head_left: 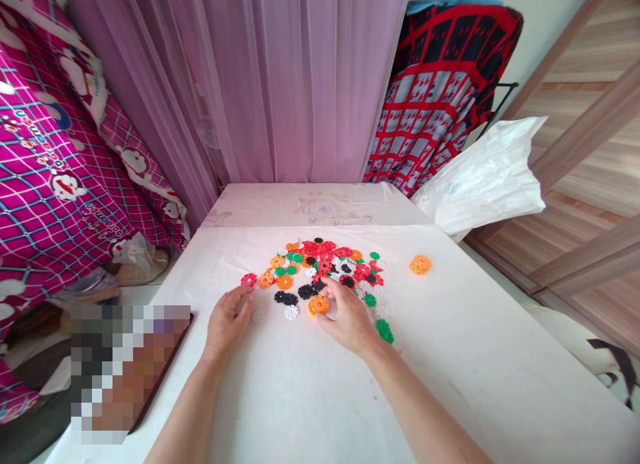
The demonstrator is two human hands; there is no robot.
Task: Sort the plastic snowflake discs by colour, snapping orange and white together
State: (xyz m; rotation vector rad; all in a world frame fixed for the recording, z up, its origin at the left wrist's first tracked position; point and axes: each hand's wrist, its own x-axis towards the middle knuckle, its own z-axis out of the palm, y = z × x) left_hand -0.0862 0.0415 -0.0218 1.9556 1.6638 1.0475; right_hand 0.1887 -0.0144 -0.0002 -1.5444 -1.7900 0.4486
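Observation:
Many small flat plastic snowflake discs with notched rims lie in a loose heap on the white table. My right hand (347, 317) has its thumb and fingers around a couple of overlapping orange snowflake discs (319, 305) at the near edge of the heap. On the other side, my left hand (227, 323) rests with thumb and fingers apart, nothing between them. Its fingertips are close to a red disc (249, 279); contact is hard to tell. Between the hands lie black discs (286, 298) and a white disc (291, 312). Green discs (385, 331) sit just beyond my right wrist.
An orange pile of discs (420, 265) stands apart at the right. A blurred-out flat object (145, 371) lies along the left edge of the white-covered table (310, 404). A white plastic bag (485, 177) is at the far right corner, and a purple curtain (310, 84) hangs behind.

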